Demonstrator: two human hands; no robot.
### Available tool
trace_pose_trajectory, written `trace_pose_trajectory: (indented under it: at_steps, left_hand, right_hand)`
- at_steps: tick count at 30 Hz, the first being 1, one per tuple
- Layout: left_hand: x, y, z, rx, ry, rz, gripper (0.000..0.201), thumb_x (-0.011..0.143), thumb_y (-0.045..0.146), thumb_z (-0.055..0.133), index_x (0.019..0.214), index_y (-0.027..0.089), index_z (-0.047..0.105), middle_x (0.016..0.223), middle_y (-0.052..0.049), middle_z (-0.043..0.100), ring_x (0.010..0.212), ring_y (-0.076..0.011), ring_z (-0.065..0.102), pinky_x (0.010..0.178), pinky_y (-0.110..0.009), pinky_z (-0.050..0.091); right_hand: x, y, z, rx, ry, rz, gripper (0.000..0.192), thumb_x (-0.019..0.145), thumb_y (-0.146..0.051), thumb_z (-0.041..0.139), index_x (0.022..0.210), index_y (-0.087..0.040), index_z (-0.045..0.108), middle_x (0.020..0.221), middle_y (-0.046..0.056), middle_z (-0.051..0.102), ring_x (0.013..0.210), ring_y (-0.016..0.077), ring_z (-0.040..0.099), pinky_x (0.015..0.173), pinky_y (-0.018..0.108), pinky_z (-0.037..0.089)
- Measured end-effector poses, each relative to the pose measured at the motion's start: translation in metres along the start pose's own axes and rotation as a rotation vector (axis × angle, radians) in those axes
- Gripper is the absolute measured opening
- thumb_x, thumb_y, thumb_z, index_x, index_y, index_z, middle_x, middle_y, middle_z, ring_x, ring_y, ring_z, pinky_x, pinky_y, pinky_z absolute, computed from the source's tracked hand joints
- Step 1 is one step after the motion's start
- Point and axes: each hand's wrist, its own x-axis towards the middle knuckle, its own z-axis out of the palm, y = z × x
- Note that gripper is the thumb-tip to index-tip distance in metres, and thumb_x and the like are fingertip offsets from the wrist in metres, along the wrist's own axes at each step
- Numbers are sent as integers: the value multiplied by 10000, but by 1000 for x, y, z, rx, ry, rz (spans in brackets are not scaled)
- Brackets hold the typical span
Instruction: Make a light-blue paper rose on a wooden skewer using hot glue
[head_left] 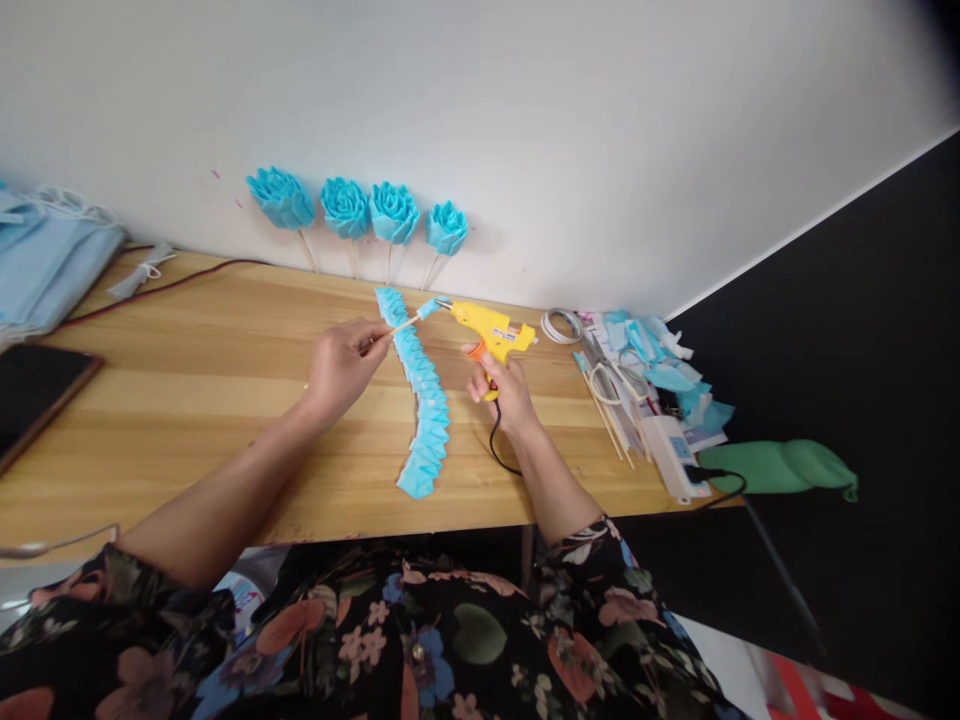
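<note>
Head view: my left hand (341, 362) pinches a thin wooden skewer (405, 323) with a small blue folded tip; my right hand (504, 388) grips the yellow glue gun (491, 328), nozzle touching that tip.

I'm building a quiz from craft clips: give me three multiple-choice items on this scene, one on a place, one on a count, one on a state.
1. Where do the finished blue flowers stand?
A. leaning on the wall at the back of the table
B. in a vase
C. on the floor

2. How many finished flowers are there?
A. two
B. four
C. six

3. What does the right hand hold?
A. scissors
B. nothing
C. the yellow glue gun

Key:
1. A, their sticks rest on the wooden table and the heads lie against the white wall.
2. B, four heads show in a row.
3. C, the right hand grips the glue gun, whose nozzle meets the blue-tipped wooden stick pinched by the left hand, above the row of blue folded petals.
</note>
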Motion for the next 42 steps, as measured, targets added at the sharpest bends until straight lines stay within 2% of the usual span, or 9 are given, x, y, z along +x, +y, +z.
trace_pose_trajectory:
  at_steps: [4, 19, 25, 42]
  left_hand:
    - [0, -2, 1, -27, 13, 29, 233, 964, 336, 649, 981, 241, 861, 787, -42, 781, 678, -189, 649, 652, -307, 446]
    - [1, -8, 1, -16, 1, 29, 258, 975, 379, 643, 932, 254, 865, 807, -41, 806, 708, -216, 712, 667, -321, 486]
    - [1, -5, 1, -15, -8, 21, 267, 967, 393, 634, 924, 266, 865, 840, -42, 824, 741, -227, 723, 684, -332, 524]
    - [-1, -1, 0, -5, 8, 58, 255, 975, 354, 636, 910, 244, 857, 783, -46, 784, 680, -195, 675, 646, -309, 464]
  right_hand:
    - [0, 1, 0, 0, -7, 1, 549, 731, -687, 849, 918, -179, 755, 468, -96, 460, 426, 91, 422, 507, 295, 361]
    - [0, 3, -1, -38, -85, -1, 541, 754, -700, 832, 905, -189, 735, 457, -92, 480, 419, 103, 457, 488, 283, 359]
    - [0, 5, -3, -100, -62, 4, 536, 806, -668, 794, 1011, -174, 783, 482, -91, 475, 443, 104, 463, 517, 290, 383]
    - [0, 0, 1, -6, 0, -13, 545, 724, -699, 859, 881, -190, 743, 456, -100, 463, 418, 93, 439, 518, 291, 380]
